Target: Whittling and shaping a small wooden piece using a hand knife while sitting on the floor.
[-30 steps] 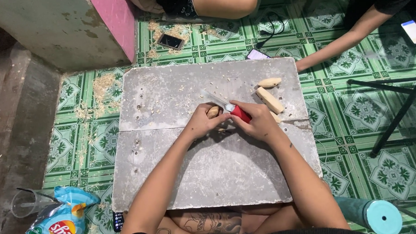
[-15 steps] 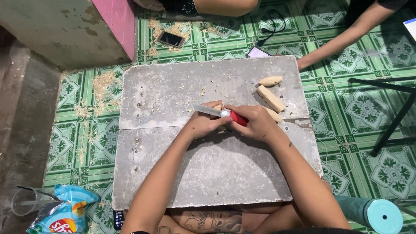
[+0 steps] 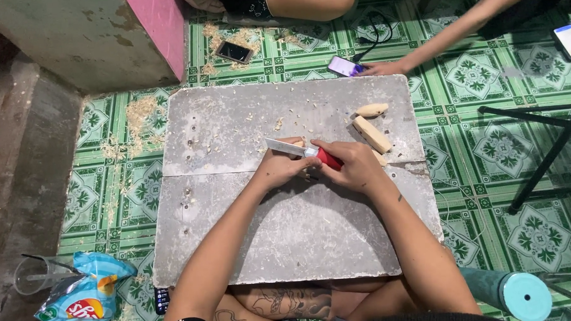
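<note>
Two hands: meet mid-surface (image 3: 238, 244), steadying each other.
Right hand (image 3: 355, 167): clenched round knife (image 3: 301, 150), blade pointing away.
Left hand (image 3: 282, 168): grasps mostly hidden wood piece under blade.
Blanks (image 3: 372, 133): parked near.

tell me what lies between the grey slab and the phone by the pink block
Head view: only green patterned floor tiles with wood shavings between the grey slab and the dark phone.

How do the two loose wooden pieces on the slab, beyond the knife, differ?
The far wooden piece is short, rounded, lying nearly level across the slab. The near wooden piece is longer, straighter-sided, lying diagonally, closer to the right hand. Both are pale, bare wood, untouched by either hand.
</note>
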